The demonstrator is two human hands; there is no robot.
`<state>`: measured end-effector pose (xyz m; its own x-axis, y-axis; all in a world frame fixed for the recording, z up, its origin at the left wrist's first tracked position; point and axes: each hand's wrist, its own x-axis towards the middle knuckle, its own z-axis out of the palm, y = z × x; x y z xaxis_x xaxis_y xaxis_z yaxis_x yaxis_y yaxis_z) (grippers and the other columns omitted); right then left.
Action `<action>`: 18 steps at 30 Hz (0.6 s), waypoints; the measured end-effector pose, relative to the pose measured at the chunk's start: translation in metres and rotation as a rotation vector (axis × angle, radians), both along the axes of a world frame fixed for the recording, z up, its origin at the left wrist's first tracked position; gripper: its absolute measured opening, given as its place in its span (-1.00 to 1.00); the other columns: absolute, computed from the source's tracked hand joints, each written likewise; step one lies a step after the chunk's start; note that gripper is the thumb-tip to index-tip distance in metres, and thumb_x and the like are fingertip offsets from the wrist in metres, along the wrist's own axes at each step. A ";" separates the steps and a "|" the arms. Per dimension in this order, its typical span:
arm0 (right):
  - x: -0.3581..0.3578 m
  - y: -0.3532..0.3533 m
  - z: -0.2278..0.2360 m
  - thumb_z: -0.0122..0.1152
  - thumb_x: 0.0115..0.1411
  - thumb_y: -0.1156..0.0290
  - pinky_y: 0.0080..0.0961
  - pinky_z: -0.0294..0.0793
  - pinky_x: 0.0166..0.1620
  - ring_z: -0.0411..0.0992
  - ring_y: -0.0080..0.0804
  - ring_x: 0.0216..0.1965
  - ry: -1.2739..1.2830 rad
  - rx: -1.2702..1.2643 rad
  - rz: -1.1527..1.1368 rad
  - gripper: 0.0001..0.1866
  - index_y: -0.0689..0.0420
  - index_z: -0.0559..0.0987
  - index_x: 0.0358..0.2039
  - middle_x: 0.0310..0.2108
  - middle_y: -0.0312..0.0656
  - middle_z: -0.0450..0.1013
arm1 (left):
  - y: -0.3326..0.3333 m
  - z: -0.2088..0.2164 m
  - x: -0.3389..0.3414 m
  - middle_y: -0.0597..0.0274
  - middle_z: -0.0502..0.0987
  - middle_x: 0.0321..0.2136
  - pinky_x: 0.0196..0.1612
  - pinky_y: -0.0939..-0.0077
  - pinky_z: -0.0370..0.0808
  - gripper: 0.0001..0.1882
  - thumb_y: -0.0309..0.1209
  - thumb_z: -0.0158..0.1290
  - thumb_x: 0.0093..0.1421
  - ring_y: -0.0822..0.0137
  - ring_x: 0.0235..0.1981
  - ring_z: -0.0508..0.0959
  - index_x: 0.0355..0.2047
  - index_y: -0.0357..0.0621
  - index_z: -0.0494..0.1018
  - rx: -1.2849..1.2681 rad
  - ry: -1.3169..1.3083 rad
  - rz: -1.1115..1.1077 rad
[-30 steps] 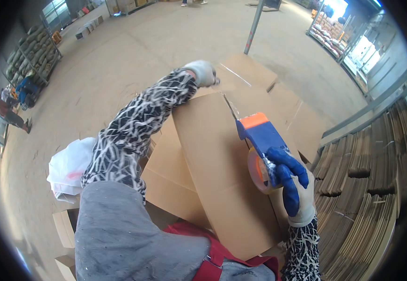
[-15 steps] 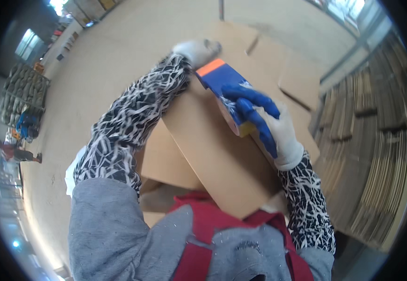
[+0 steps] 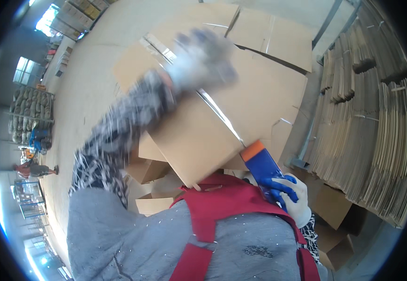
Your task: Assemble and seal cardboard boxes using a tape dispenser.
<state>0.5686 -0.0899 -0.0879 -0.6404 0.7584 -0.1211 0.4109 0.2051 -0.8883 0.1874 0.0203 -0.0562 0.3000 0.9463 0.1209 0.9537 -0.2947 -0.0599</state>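
A brown cardboard box [image 3: 198, 145] lies in front of me, with a shiny strip of clear tape [image 3: 221, 114] running along its top seam. My right hand [image 3: 295, 199], in a white and blue work glove, is closed around a blue tape dispenser [image 3: 265, 169]. The dispenser's orange front end is at the near end of the strip, by the box's near edge. Above the far part of the seam is my gloved left hand [image 3: 203, 61], smeared by motion. Its fingers cannot be made out, and it covers part of the tape.
More cardboard [image 3: 271, 84] with taped seams spreads beyond and right of the box. Tall stacks of flattened cartons [image 3: 386, 154] stand at the right. Open boxes [image 3: 154, 202] sit low near my body. Far left, a person [image 3: 30, 169] is near a rack of sacks [image 3: 31, 112].
My right hand has drawn the tape dispenser toward my body, and a tape strip now shows along the seam. My left hand has shifted over the box, and my view has moved.
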 end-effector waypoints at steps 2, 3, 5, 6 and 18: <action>-0.003 0.004 0.002 0.14 -0.05 0.49 -0.40 0.40 -0.07 0.46 -0.11 -0.23 0.078 -0.113 0.013 -0.64 0.13 0.60 -0.16 -0.27 -0.01 0.48 | -0.060 0.005 0.093 -0.23 0.06 0.26 0.24 -0.36 -0.20 -0.19 -0.06 0.14 0.02 -0.29 0.30 -0.02 0.26 0.02 0.14 -0.046 -0.141 -0.198; 0.000 0.000 -0.006 0.10 -0.03 0.48 -0.45 0.42 -0.13 0.49 -0.15 -0.25 0.163 -0.108 -0.031 -0.65 0.16 0.60 -0.17 -0.27 0.00 0.48 | -0.076 0.015 0.119 -0.26 0.08 0.24 0.25 -0.33 -0.16 -0.19 -0.16 0.18 -0.01 -0.29 0.28 0.02 0.26 0.02 0.16 -0.095 -0.163 -0.217; -0.005 0.004 -0.007 0.08 0.00 0.46 -0.44 0.42 -0.13 0.49 -0.17 -0.25 0.272 -0.268 -0.114 -0.67 0.18 0.60 -0.18 -0.27 0.01 0.49 | -0.078 0.018 0.136 -0.29 0.07 0.24 0.25 -0.33 -0.16 -0.18 -0.19 0.18 -0.02 -0.33 0.27 0.02 0.27 0.02 0.14 -0.078 -0.140 -0.139; -0.009 0.013 -0.008 0.05 0.03 0.44 -0.44 0.42 -0.12 0.50 -0.18 -0.24 0.372 -0.415 -0.240 -0.67 0.19 0.60 -0.18 -0.27 0.01 0.50 | -0.072 0.018 0.141 -0.33 0.06 0.23 0.25 -0.34 -0.16 -0.16 -0.21 0.18 -0.02 -0.38 0.26 0.02 0.28 0.01 0.12 -0.058 -0.128 -0.105; -0.125 0.120 0.007 0.11 0.02 0.19 -0.23 0.52 -0.29 0.51 -0.08 -0.38 -0.487 0.512 0.690 -0.81 -0.05 0.64 -0.49 -0.48 -0.08 0.53 | -0.057 -0.033 -0.269 -0.08 0.47 0.01 0.09 0.34 0.42 -0.44 0.02 -0.22 0.31 0.18 0.06 0.46 0.12 -0.10 0.36 0.002 -0.755 0.773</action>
<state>0.4433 0.0306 -0.0805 -0.9292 0.2721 -0.2501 0.3541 0.8493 -0.3915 -0.0814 -0.0371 -0.0888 -0.5312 0.8468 0.0259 0.6720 0.4026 0.6215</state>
